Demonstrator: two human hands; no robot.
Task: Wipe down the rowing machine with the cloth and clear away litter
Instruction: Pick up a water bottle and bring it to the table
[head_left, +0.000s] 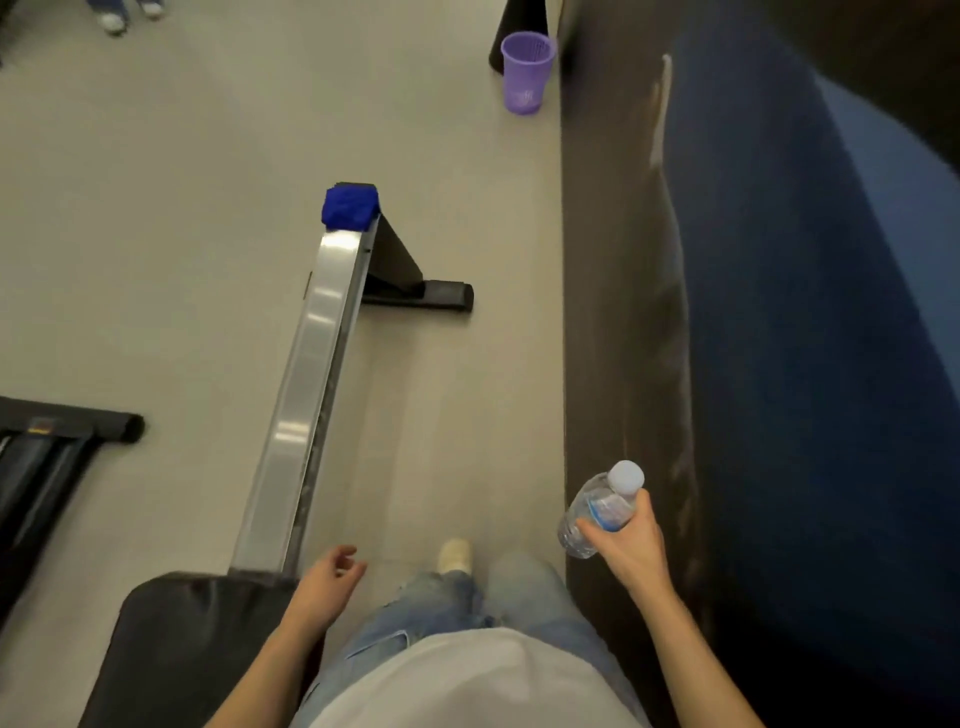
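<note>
The rowing machine's silver rail (306, 384) runs from its black seat (192, 639) at the lower left up to the far end, where a crumpled blue cloth (349, 207) lies on top. My right hand (626, 545) grips a clear plastic water bottle (597, 512) with a white cap, held low on the right beside the dark wall. My left hand (327, 577) hangs loosely curled and holds nothing, just right of the seat.
A purple waste basket (525, 70) stands on the floor at the top, next to the dark wall (613, 260) that lines the right side. The rail's black foot (421, 296) sticks out to the right. Another machine's black base (47, 447) lies at the left. Someone's shoes (130, 13) show at the top left.
</note>
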